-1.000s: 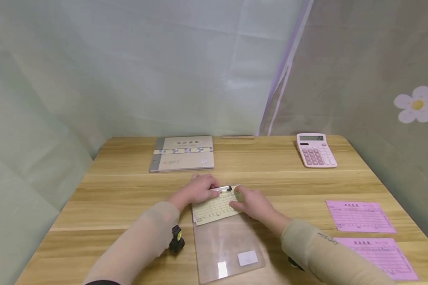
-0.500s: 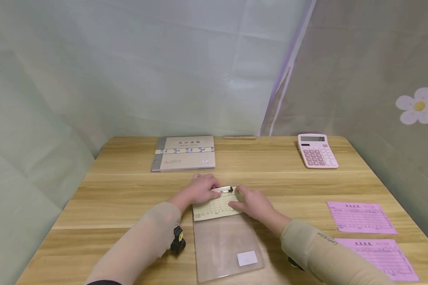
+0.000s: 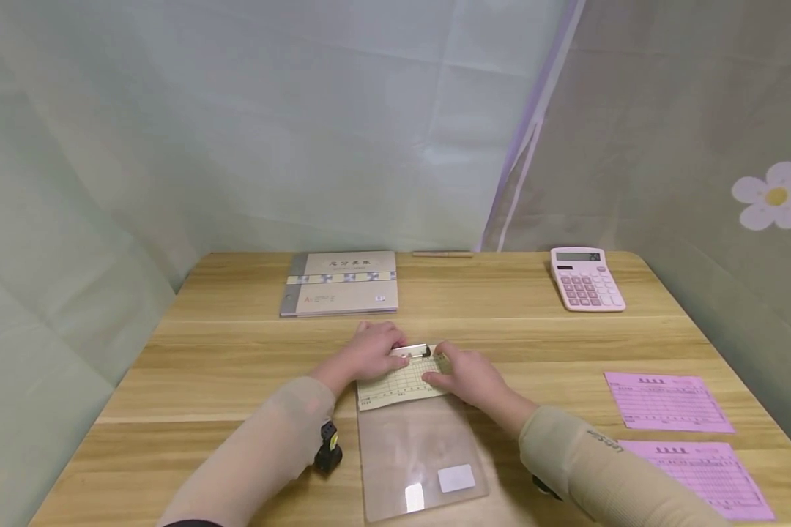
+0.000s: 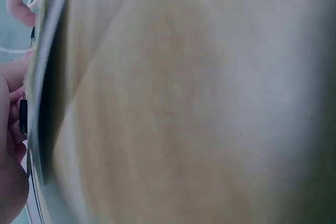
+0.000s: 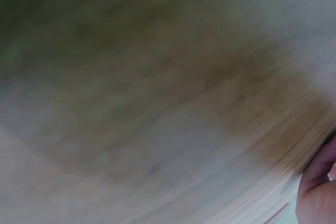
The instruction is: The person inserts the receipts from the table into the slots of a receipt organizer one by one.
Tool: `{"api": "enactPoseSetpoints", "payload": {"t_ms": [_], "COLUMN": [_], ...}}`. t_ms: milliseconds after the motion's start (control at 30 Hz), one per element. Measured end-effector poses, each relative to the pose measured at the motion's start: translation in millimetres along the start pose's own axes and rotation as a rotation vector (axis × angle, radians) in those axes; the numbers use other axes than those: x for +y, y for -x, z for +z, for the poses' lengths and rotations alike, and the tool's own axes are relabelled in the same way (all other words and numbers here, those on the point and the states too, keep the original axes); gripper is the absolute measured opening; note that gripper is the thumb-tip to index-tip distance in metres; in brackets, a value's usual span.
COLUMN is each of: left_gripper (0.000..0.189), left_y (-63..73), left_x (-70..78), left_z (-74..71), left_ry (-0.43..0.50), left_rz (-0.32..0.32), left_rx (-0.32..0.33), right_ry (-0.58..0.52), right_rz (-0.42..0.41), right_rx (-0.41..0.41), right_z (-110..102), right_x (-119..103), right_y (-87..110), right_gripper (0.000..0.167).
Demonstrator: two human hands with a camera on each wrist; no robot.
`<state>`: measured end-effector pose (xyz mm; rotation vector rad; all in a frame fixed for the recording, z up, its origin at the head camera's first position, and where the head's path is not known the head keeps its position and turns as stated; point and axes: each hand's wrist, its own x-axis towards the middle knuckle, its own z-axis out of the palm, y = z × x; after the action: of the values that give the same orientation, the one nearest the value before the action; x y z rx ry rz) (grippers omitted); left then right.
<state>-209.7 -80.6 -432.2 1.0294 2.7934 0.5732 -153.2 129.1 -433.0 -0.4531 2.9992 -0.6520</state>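
A see-through clipboard (image 3: pixel 411 443) lies on the table, its metal clip (image 3: pixel 411 351) at the far end. My left hand (image 3: pixel 368 354) grips that clip, thumb on the near side and fingers curled behind. Across the top of the board lies a pale yellow printed form (image 3: pixel 395 388), its upper edge by the clip. At its right side my right hand (image 3: pixel 469 377) pinches the form between thumb and index finger. The left wrist view has the left hand (image 4: pixel 13 156) at the clip, edge-on. Only part of the right hand (image 5: pixel 317 192) shows in the right wrist view.
Two pink forms (image 3: pixel 669 401) lie at the right, the nearer partly behind the right sleeve. A pink calculator (image 3: pixel 583 282) stands at the back right. An account book (image 3: pixel 343 285) lies at the back left, with a pen (image 3: pixel 442 255) along the rear edge.
The yellow form's lower edge has moved up slightly toward the clip and lies straighter over the board. Both hands keep nearly the same place and grip.
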Motion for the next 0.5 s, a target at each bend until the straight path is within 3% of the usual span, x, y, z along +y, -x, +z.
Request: {"api": "enactPoseSetpoints", "payload": {"t_ms": [233, 500], "left_gripper": [0.035, 0.037], "left_y": [2.2, 2.6], "left_x": [-4.2, -12.3], "left_z": [4.8, 9.7], "left_ry": [0.042, 0.095], "left_rz": [-0.02, -0.025], "left_rx": [0.012, 0.0], "right_ry": [-0.008, -0.208], "right_rz": [0.006, 0.042], "right_rx": [-0.029, -0.174], "right_z": [-2.8, -12.6], "right_x": [-0.3, 12.8], "right_y": [1.2, 4.7], "right_gripper": [0.048, 0.054]}}
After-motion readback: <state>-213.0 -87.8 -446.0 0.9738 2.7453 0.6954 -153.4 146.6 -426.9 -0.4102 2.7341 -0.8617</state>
